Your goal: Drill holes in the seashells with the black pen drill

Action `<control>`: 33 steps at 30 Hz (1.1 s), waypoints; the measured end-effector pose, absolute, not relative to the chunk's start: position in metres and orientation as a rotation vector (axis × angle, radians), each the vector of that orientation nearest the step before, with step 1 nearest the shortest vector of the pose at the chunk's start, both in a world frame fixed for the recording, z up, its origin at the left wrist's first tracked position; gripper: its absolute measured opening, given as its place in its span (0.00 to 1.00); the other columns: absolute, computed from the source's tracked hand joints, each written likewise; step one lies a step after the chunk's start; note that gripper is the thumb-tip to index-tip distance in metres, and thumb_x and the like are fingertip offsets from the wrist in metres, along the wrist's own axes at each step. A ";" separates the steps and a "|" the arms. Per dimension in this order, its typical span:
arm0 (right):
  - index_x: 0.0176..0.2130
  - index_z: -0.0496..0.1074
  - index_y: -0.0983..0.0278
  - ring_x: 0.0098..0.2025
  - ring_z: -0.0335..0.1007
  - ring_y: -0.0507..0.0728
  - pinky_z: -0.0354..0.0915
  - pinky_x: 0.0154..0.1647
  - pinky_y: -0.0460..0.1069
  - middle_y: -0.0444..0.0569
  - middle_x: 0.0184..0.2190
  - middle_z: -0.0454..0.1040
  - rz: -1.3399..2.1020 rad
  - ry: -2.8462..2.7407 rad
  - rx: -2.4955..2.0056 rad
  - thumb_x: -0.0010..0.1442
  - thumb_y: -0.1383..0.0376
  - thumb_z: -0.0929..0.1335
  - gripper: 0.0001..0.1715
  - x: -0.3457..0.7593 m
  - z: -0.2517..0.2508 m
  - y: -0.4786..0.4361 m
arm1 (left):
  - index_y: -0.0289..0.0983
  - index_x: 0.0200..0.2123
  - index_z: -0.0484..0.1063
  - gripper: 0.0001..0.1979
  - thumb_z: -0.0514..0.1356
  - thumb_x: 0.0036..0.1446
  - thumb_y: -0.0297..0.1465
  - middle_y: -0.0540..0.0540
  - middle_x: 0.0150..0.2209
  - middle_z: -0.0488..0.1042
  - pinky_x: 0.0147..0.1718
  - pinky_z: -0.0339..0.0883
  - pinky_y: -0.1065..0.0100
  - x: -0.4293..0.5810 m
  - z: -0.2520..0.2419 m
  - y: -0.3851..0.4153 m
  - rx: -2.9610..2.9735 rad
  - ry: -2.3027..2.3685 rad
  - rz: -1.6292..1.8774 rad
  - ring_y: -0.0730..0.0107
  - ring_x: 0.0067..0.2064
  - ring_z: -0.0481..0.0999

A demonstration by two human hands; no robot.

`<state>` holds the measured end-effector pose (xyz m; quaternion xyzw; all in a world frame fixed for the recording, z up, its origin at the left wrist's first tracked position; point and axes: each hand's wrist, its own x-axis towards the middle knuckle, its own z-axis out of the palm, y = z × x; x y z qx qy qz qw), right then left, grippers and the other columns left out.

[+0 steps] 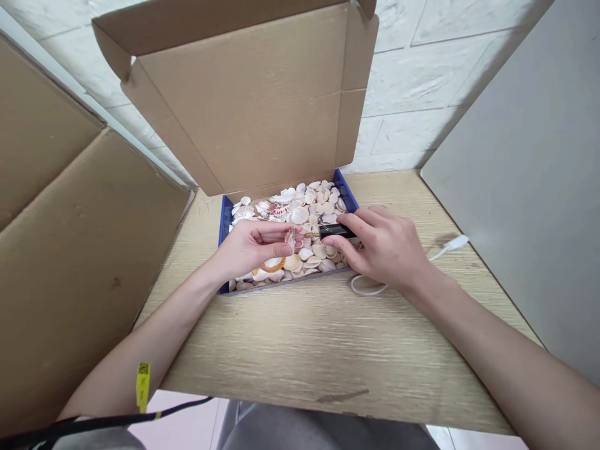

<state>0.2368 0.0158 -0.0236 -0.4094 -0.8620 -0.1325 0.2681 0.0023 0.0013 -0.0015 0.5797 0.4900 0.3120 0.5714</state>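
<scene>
My left hand pinches a small reddish-white seashell between thumb and fingers, above the shells in the box. In my right hand is a black mini drill with a brass chuck, its thin tip pointing left at the shell. Whether the tip touches the shell, I cannot tell. Below both hands lie many loose pale seashells in a blue-sided cardboard box. An orange-yellow cord rests on the shells beside my left hand.
The box's brown lid stands raised at the back, near a white brick wall. A white cable loops by my right hand, with a white connector farther right. Cardboard borders the wooden table on the left, a grey panel on the right.
</scene>
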 end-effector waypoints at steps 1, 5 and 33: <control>0.34 0.71 0.64 0.28 0.63 0.53 0.49 0.26 0.48 0.46 0.24 0.70 -0.320 -2.333 -1.123 0.63 0.49 0.59 0.24 0.236 -0.024 0.015 | 0.35 0.47 0.75 0.22 0.68 0.46 0.31 0.42 0.40 0.80 0.40 0.73 0.67 0.002 -0.002 0.001 1.356 1.154 0.743 0.62 0.41 0.79; 0.36 0.71 0.64 0.29 0.64 0.53 0.51 0.27 0.48 0.46 0.26 0.71 -0.353 -2.318 -1.094 0.62 0.49 0.61 0.22 0.237 -0.025 0.015 | 0.36 0.47 0.75 0.21 0.68 0.47 0.31 0.43 0.40 0.80 0.41 0.73 0.68 0.002 -0.003 0.002 1.371 1.141 0.753 0.63 0.41 0.79; 0.45 0.69 0.67 0.32 0.64 0.53 0.58 0.32 0.48 0.48 0.31 0.73 -0.492 -2.292 -0.767 0.59 0.56 0.67 0.19 0.235 -0.021 0.012 | 0.34 0.45 0.76 0.20 0.68 0.45 0.30 0.43 0.38 0.81 0.40 0.74 0.67 0.010 0.004 -0.001 1.360 1.151 0.767 0.62 0.41 0.80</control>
